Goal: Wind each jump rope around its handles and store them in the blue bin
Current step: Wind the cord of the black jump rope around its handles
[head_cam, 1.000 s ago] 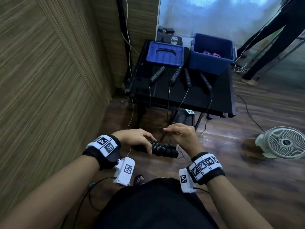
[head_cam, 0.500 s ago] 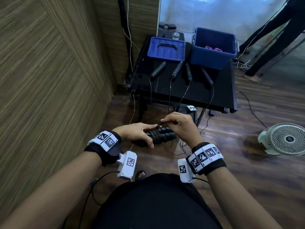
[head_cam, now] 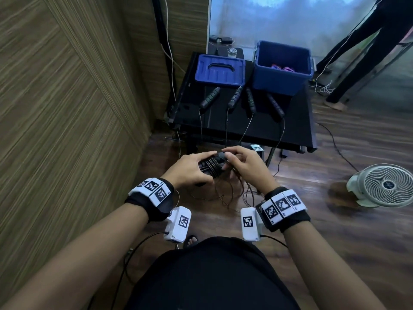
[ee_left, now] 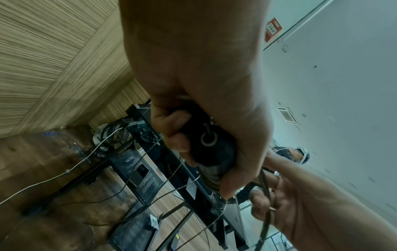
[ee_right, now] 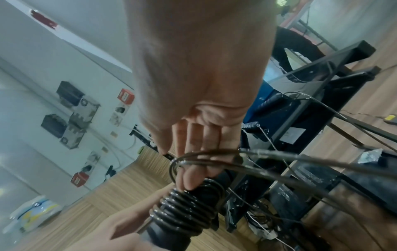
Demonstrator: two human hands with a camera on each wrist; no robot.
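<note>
We're gripping the paired handles (head_cam: pixel 209 167) in our left hand (head_cam: pixel 190 170). Our right hand (head_cam: pixel 244 163) is pinching the rope (ee_right: pixel 268 163) just beside the coils.

Head view downward, wrist views close, sharing handles (head_cam: pixel 212 166)

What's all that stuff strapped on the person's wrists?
Each bare forearm wears a black wrist strap, the left wrist band and the right wrist band, topped with white tiles printed with black square codes. Under each hangs a small white camera box bearing another code, trailing a thin black cable.
</note>
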